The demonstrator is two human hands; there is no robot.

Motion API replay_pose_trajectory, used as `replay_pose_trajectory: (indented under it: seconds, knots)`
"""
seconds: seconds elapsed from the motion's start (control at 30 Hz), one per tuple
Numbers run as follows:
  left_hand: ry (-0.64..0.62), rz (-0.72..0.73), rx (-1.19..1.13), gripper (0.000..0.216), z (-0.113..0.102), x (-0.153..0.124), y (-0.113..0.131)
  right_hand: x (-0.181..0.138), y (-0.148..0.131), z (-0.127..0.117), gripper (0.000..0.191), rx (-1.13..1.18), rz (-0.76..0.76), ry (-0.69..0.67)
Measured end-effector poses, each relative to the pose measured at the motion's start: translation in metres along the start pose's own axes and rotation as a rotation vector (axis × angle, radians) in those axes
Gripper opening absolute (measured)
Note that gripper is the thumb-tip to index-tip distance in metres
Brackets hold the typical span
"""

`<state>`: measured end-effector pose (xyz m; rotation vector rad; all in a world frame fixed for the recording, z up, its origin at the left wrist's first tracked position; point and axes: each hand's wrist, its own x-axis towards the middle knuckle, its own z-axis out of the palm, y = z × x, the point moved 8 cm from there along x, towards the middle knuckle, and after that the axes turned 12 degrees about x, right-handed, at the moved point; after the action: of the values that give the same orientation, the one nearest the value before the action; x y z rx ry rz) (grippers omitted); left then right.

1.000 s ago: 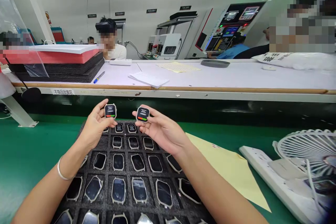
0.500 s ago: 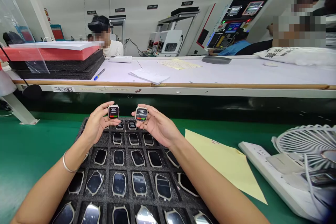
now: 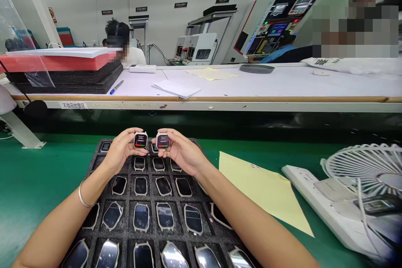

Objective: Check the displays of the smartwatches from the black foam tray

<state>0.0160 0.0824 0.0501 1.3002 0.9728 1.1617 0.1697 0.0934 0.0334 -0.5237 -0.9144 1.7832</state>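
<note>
My left hand [image 3: 123,150] pinches a smartwatch [image 3: 140,140] without a strap by its edges. Its lit screen faces me, with white text and a red and green bar. In my right hand [image 3: 181,151] is a second strapless smartwatch [image 3: 163,140], its screen also lit with text and a coloured bar. Both are held upright, side by side and slightly apart, over the far end of a black foam tray [image 3: 150,196]. Several more watch bodies lie in the tray's compartments, most with dark screens. My forearms hide some compartments.
Right of the tray lies a yellow sheet [image 3: 251,188], then a white power strip [image 3: 301,180] and a white fan [image 3: 364,167]. A raised white shelf [image 3: 282,88] runs behind, bearing papers [image 3: 176,88], a pen [image 3: 116,87] and stacked foam [image 3: 72,79]. Other people sit beyond it.
Both hands have come closer together and slightly lower, bringing the two watches nearer each other. The right watch's screen now faces me with less glare. The head view has shifted slightly.
</note>
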Motion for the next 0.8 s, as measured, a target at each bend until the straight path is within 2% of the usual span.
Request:
replay_pose_trajectory:
  seconds: [0.6, 0.7, 0.8]
  knots:
    - [-0.038, -0.028, -0.015, 0.041, 0.008, 0.0, -0.008, 0.001, 0.011, 0.001, 0.026, 0.008, 0.01, -0.027]
    - [0.011, -0.014, -0.027, 0.038, 0.006, -0.003, 0.004, 0.0, 0.004, 0.007, 0.026, 0.013, 0.004, -0.012]
    - [0.13, 0.121, -0.073, 0.029, -0.005, -0.027, 0.039, -0.021, -0.021, 0.024, 0.024, -0.004, -0.068, 0.0]
